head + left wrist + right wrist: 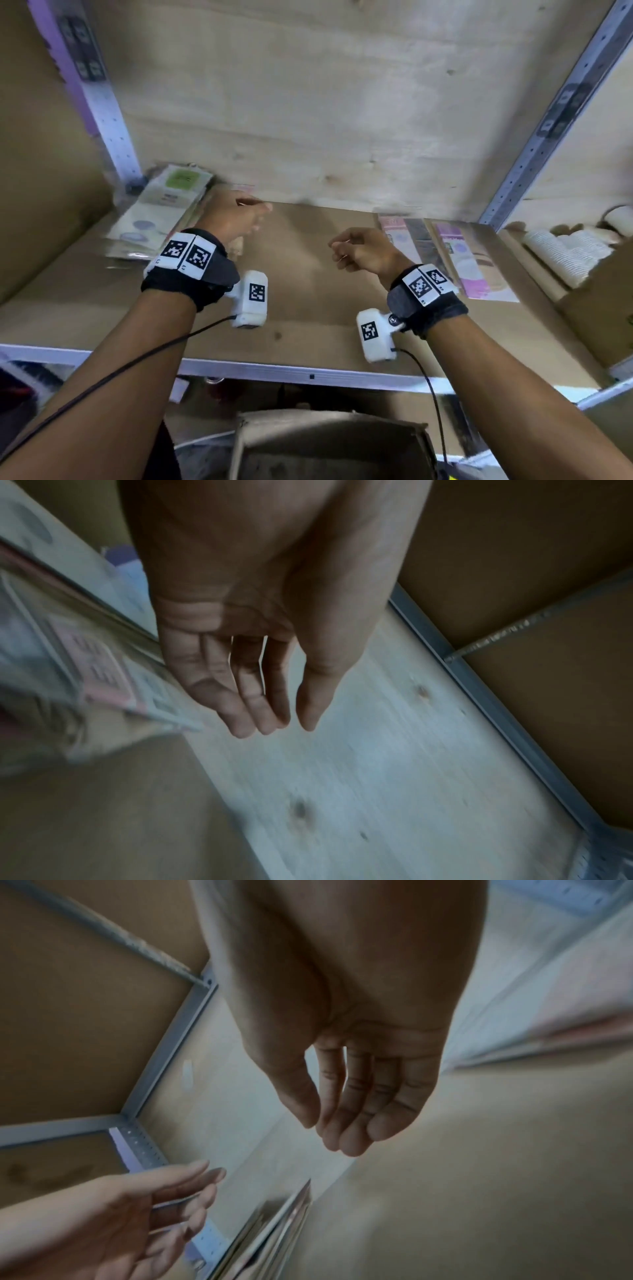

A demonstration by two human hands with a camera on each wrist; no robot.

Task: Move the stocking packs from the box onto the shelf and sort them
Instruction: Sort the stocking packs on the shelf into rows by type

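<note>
Two piles of stocking packs lie on the shelf (308,274): green-labelled packs (161,209) at the back left corner, pink packs (455,260) at the right, well apart with bare board between. Both hands hover over that gap, holding nothing. Left hand (236,219), just beside the green pile, has fingers (250,696) straight and loosely together, thumb alongside. Right hand (363,250) hangs relaxed, fingers (356,1110) gently bent, near the pink pile but not touching it. Cardboard box (329,442) sits below the shelf edge, its inside too dark and blurred to tell what remains.

Judgement: a placing is done; the next step is a reach down for more packs. To do it well, lift a few packs at once, read label colour before setting down, then lay each flat on its matching pile with edges squared. The packs look glossy, so a firm pinch would guard against slipping.
</note>
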